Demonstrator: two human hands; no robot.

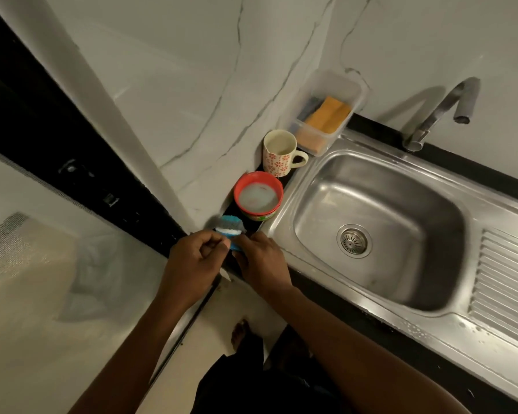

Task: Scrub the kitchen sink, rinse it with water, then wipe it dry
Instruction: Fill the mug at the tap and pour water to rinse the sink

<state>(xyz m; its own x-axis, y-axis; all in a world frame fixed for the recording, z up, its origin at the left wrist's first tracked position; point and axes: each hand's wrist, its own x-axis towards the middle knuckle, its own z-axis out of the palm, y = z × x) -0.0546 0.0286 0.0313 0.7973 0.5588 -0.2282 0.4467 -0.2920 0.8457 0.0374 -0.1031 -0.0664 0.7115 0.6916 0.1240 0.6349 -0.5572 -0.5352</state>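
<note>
Sink (380, 204) is sitting untouched; left hand (195, 261) and right hand (260, 264) are both gripping a blue brush (229, 227) beside it

Both bare forearms reach in from the lower edge and converge, so the hands sit close side by side. The left hand (196, 259) is curled, with thumb and forefinger pinching the handle of a brush (229, 228). The right hand (262, 262), back upward, curls its fingers onto the same handle from the other side. A bare foot (240, 333) shows below them.
</note>
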